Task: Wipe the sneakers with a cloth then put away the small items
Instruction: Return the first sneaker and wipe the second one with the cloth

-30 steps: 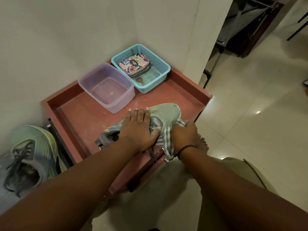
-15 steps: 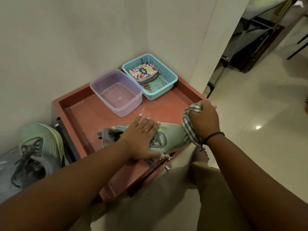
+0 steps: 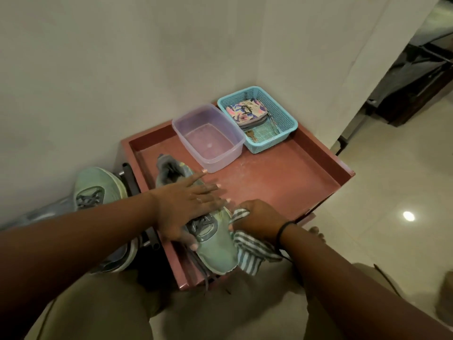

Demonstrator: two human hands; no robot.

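1. Green sneaker (image 3: 215, 251), grey laces, lying on the red tray, toe towards the viewer
2. Second green sneaker (image 3: 98, 190), beside the tray
3. Striped cloth (image 3: 250, 253), bunched against the first sneaker's side
4. Floral pouch (image 3: 246, 111) and, apparently, keys (image 3: 251, 136), in the blue basket

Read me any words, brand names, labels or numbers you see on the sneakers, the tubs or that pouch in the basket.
No text can be read.
Sneaker on the tray: no logo or lettering shows.
Floral pouch in the blue basket: pattern only, no words legible.
Clear tub: no label visible.

A red tray-topped stand (image 3: 282, 182) carries a sneaker (image 3: 215, 251), a clear tub (image 3: 208, 138) and a blue basket (image 3: 282, 119).
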